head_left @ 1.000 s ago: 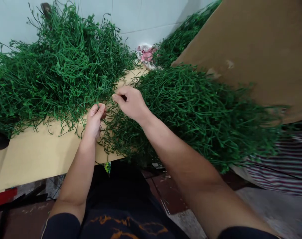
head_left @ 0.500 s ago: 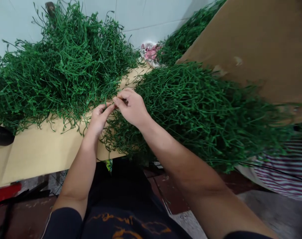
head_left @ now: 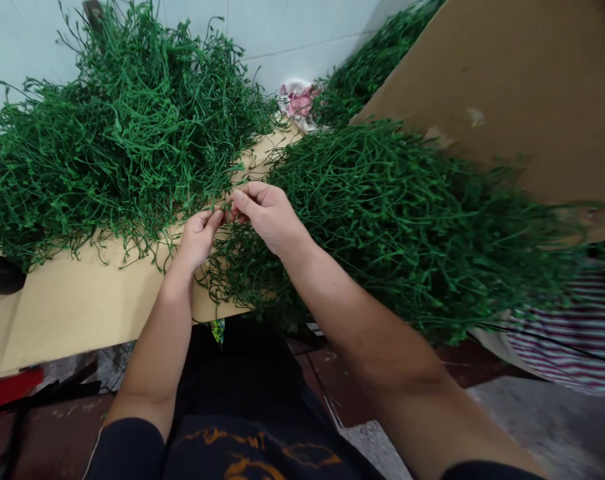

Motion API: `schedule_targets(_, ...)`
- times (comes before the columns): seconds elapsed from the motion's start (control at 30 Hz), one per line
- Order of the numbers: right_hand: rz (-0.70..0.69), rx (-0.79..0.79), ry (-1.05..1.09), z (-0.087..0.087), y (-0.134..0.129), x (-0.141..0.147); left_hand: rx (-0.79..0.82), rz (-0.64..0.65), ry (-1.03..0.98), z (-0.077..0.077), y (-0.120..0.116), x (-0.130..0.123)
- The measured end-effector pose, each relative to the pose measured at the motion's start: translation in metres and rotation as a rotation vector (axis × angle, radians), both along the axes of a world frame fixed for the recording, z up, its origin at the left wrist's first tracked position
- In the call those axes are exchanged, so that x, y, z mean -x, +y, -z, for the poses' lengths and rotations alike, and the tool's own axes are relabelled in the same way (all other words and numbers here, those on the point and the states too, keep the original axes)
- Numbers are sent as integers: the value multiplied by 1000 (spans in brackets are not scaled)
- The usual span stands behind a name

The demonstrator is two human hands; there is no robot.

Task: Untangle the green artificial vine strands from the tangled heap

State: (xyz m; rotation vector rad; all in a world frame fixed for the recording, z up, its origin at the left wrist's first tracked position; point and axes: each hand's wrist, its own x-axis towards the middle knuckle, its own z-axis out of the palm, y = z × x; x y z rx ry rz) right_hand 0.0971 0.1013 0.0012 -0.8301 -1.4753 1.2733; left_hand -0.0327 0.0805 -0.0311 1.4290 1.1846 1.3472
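My left hand pinches a thin green stem between thumb and forefinger. Just to its right, my right hand is closed with its fingertips pressed together; what it grips is too small to make out. Both hands are low over the cardboard surface, between two heaps of thin green plastic stems. The left heap reaches back to the wall. The right heap lies beside and beneath my right forearm.
A large brown cardboard sheet leans at the back right, with more green stems behind it. A pink and white cloth lies by the wall. A black object sits at the left edge, and striped fabric hangs at the right.
My right fingertips have drawn slightly away from my left fingertips, to the right. My left hand stays in nearly the same place. The view has shifted slightly.
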Motion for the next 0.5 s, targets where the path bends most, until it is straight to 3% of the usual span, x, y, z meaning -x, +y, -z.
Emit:
schedule_targets(0.1, -24, 48, 57, 1, -1, -1, 4, 21, 8, 0, 0, 0)
schedule_targets(0.33, -4, 38, 129, 3, -2, 8, -27, -140, 125, -1, 1, 1)
schedule_targets(0.5, 64, -100, 0, 1, -16, 13, 21, -191, 177, 0, 6, -3)
